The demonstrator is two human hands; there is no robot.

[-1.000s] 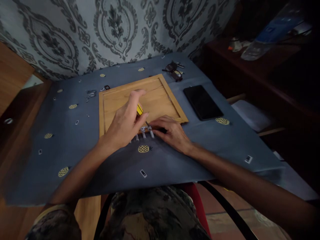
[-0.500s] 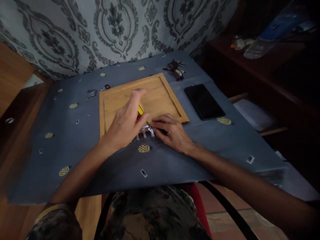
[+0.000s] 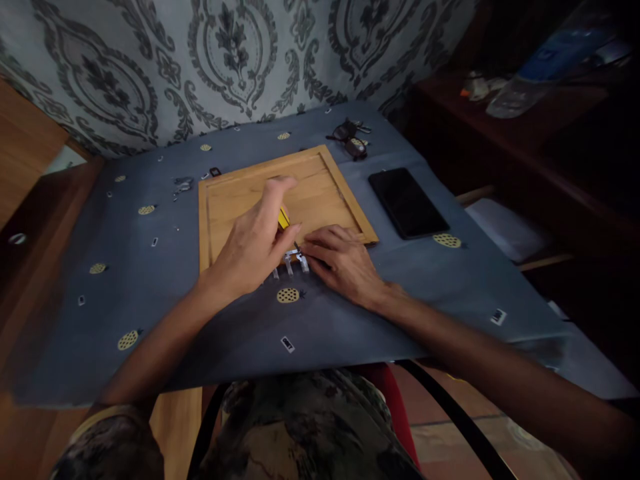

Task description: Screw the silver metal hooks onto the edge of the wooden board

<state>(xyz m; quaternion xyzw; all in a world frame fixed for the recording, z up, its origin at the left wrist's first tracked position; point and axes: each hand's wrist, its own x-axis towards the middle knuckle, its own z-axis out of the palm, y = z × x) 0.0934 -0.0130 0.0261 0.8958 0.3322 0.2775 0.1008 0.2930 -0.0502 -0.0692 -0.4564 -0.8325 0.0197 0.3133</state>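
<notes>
- Our left hand (image 3: 253, 243) is wrapped around a yellow screwdriver (image 3: 283, 219), its shaft at the metal hook strip (image 3: 289, 265) on the near edge of the wooden panel (image 3: 310, 193)
- Our right hand (image 3: 345, 263) is at the strip's right end; we cannot tell if it pinches
- Farther right, we see a phone (image 3: 409, 203)

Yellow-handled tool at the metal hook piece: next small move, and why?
Probably a small twist of the yellow-handled tool by the left hand, which grips it: its shaft points down at the metal hook piece on the wooden board's near edge, and the right hand's fingertips sit there, seemingly steadying it.
</notes>
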